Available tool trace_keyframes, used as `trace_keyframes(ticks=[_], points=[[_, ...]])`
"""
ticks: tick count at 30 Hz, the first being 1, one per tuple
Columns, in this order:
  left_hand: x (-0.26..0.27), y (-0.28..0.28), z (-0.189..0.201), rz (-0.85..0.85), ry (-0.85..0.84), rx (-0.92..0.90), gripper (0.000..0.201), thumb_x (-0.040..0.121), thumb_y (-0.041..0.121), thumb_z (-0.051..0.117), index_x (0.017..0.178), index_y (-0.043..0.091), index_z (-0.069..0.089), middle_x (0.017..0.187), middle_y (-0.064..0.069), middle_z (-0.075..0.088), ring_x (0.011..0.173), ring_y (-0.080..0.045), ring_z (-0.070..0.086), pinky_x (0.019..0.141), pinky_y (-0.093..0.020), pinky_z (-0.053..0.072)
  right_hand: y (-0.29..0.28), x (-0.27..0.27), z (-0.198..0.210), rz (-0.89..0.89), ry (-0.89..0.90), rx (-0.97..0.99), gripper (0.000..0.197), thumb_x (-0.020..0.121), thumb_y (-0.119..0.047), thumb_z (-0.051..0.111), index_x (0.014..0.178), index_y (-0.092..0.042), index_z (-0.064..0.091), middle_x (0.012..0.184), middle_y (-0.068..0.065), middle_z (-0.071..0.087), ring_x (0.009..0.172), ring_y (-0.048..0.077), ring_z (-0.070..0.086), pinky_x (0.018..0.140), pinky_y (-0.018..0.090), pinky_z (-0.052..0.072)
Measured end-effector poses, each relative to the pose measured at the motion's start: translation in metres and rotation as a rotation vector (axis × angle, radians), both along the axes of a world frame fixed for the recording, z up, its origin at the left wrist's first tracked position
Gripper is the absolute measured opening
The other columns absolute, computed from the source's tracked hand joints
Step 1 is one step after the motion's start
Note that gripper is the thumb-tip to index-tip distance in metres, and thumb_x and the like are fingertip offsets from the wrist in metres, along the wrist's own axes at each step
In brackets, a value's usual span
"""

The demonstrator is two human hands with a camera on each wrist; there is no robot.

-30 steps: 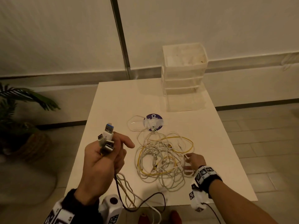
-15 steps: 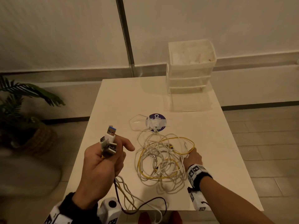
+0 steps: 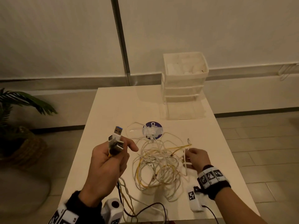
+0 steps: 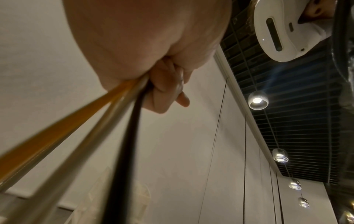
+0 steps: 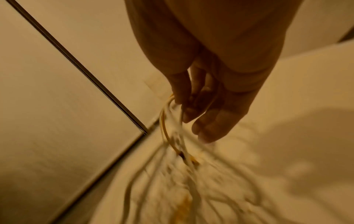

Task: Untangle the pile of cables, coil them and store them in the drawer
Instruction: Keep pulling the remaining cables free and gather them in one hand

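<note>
Left hand (image 3: 106, 165) clamping plug ends (image 3: 115, 140); right hand (image 3: 196, 159) pinching strands beside limp, light cable pile (image 3: 157, 165); snag-prone, best taken at plugs.

"CI" on round sticker (image 3: 152, 130) (partly covered)

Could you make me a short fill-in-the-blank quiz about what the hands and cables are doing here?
1. The left hand grips a bunch of cable ____.
2. Among the white cables in the pile runs one ____ cable.
3. The drawer unit stands at the table's ____ edge.
4. The right hand pinches strands at the pile's ____ side.

Missing words: plugs; yellow; far; right
</note>
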State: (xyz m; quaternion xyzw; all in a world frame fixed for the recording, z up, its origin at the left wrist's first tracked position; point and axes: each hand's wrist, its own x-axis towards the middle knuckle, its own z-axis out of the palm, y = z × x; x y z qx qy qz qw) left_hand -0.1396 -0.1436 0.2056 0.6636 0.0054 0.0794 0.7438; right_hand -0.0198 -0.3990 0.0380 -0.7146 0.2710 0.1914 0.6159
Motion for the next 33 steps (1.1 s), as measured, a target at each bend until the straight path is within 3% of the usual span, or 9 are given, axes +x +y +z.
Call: trace_keyframes(ticks=[4, 10, 13, 15, 17, 20, 24, 27, 33], points=[[0.010, -0.002, 0.003, -0.013, -0.013, 0.014, 0.036, 0.083, 0.040, 0.053, 0.080, 0.006, 0.066, 0.051, -0.012, 0.018, 0.042, -0.013, 0.016, 0.042, -0.020, 0.017, 0.025, 0.021, 0.104, 0.098, -0.407, -0.173, 0.020, 0.086, -0.017, 0.064, 0.072, -0.003, 0.061, 0.064, 0.012, 0.063, 0.066, 0.028, 0.063, 0.065, 0.041, 0.059], [0.026, 0.000, 0.017, -0.005, -0.028, 0.034, 0.035, 0.100, 0.033, 0.048, 0.082, 0.011, 0.067, 0.053, -0.008, 0.021, 0.043, -0.013, 0.015, 0.042, -0.021, 0.017, 0.073, 0.036, 0.219, 0.657, -0.670, -0.606, 0.020, 0.092, -0.020, 0.048, 0.075, -0.009, 0.052, 0.077, 0.013, 0.063, 0.066, 0.028, 0.065, 0.057, 0.035, 0.053], [0.029, 0.004, 0.025, 0.027, -0.036, 0.065, 0.033, 0.094, 0.034, 0.046, 0.081, 0.013, 0.067, 0.056, -0.012, 0.020, 0.044, -0.014, 0.015, 0.042, -0.022, 0.017, 0.088, 0.057, 0.233, 0.819, -0.621, -0.822, 0.019, 0.093, -0.023, 0.048, 0.091, -0.013, 0.064, 0.091, 0.009, 0.062, 0.081, 0.024, 0.056, 0.057, 0.027, 0.037], [0.027, 0.007, 0.028, 0.048, -0.041, 0.093, 0.033, 0.093, 0.036, 0.046, 0.080, 0.014, 0.067, 0.056, -0.017, 0.019, 0.045, -0.015, 0.015, 0.043, -0.024, 0.016, 0.092, 0.069, 0.234, 0.884, -0.484, -0.909, 0.021, 0.090, -0.021, 0.049, 0.094, -0.009, 0.066, 0.095, 0.011, 0.064, 0.083, 0.026, 0.057, 0.059, 0.028, 0.039], [0.026, 0.010, 0.029, 0.059, -0.025, 0.098, 0.033, 0.096, 0.033, 0.046, 0.080, 0.014, 0.067, 0.056, -0.021, 0.019, 0.047, -0.016, 0.015, 0.044, -0.026, 0.015, 0.090, 0.072, 0.233, 0.890, -0.416, -0.810, 0.021, 0.088, -0.017, 0.051, 0.086, -0.005, 0.068, 0.080, 0.010, 0.062, 0.069, 0.026, 0.055, 0.057, 0.030, 0.041], [0.024, 0.016, 0.027, 0.102, 0.018, 0.085, 0.033, 0.098, 0.028, 0.047, 0.079, 0.012, 0.068, 0.057, -0.015, 0.021, 0.047, -0.016, 0.015, 0.046, -0.030, 0.014, 0.084, 0.052, 0.237, 0.714, -0.362, -0.134, 0.022, 0.089, -0.010, 0.049, 0.074, -0.004, 0.065, 0.058, 0.003, 0.044, 0.052, 0.017, 0.034, 0.048, 0.028, 0.028], [0.026, 0.013, 0.033, 0.091, 0.012, -0.074, 0.040, 0.084, 0.041, 0.054, 0.091, 0.004, 0.070, 0.055, -0.005, 0.020, 0.047, -0.015, 0.012, 0.043, -0.022, 0.017, 0.092, -0.003, 0.250, 0.612, -0.445, 0.523, 0.025, 0.094, -0.010, 0.042, 0.086, -0.002, 0.064, 0.061, 0.007, 0.045, 0.055, 0.017, 0.039, 0.053, 0.029, 0.032], [0.029, 0.005, 0.043, 0.038, -0.035, -0.215, 0.036, 0.087, 0.042, 0.058, 0.095, 0.011, 0.074, 0.060, -0.008, 0.014, 0.049, -0.018, 0.010, 0.043, -0.023, 0.014, 0.108, -0.048, 0.246, 0.618, -0.615, 0.467, 0.019, 0.095, -0.009, 0.047, 0.094, -0.005, 0.066, 0.068, 0.009, 0.053, 0.055, 0.020, 0.049, 0.052, 0.029, 0.042], [0.033, -0.007, 0.054, -0.024, 0.055, -0.269, 0.069, 0.080, 0.067, 0.038, 0.106, 0.015, 0.075, 0.057, -0.005, 0.024, 0.051, -0.021, 0.011, 0.049, -0.033, 0.012, 0.131, -0.086, 0.212, 0.408, -0.941, 0.130, 0.030, 0.091, -0.010, 0.061, 0.103, -0.034, 0.074, 0.075, -0.002, 0.062, 0.052, 0.012, 0.053, 0.051, 0.027, 0.045]])
